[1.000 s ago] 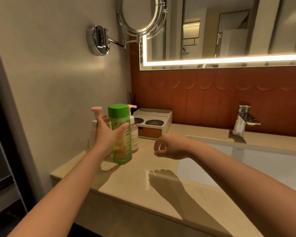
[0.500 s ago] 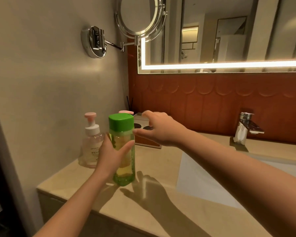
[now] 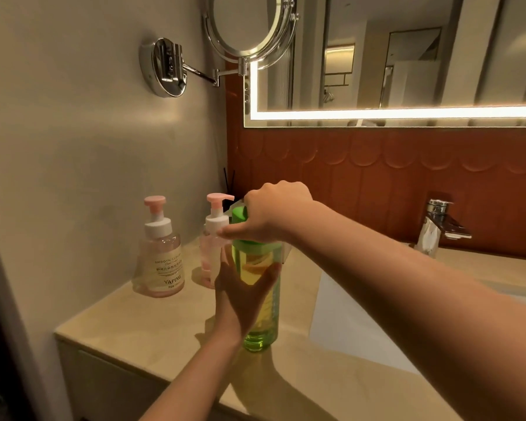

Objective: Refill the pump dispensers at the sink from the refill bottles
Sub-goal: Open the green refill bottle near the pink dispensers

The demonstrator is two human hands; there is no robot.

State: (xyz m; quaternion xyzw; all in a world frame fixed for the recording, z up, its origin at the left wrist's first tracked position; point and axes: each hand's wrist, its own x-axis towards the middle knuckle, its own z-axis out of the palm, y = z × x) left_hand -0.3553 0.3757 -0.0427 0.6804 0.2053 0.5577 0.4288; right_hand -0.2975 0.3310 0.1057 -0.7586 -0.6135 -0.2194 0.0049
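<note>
Head view: left hand is gripping the green bottle round its body, the bottle standing upright on the counter. Right hand is gripping the green cap from above with curled fingers. Labelled dispenser is standing left of both hands; second dispenser is standing just behind the right thumb.

Two pump dispensers, one green refill bottle.
</note>
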